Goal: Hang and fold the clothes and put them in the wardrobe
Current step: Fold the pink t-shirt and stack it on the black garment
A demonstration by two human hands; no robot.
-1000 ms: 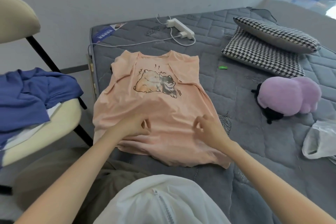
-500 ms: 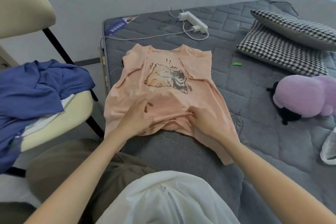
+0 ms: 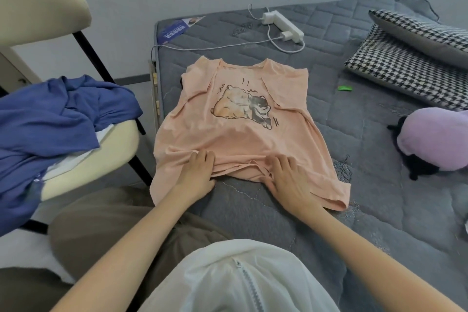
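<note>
A peach T-shirt [image 3: 235,139] with a cartoon animal print lies face up on the grey mattress [image 3: 367,149], its neck toward the wall. My left hand [image 3: 197,172] and my right hand [image 3: 286,177] rest side by side on the middle of its hem. Each hand grips the gathered hem, with fingers on top and the thumb hidden under the cloth. The hem's middle is bunched up toward the print, while both lower corners still lie flat. A blue garment [image 3: 50,124] is heaped on the cream chair [image 3: 106,157] at the left.
A white power strip [image 3: 283,24] with its cable lies near the head of the mattress. Two houndstooth pillows [image 3: 415,58] and a purple plush toy [image 3: 435,137] sit at the right. My knee in olive trousers and a white zipped top fill the foreground.
Both hands have pushed the middle of the hem up toward the print, exposing mattress in front of me. The camera has tilted, so everything sits further right.
</note>
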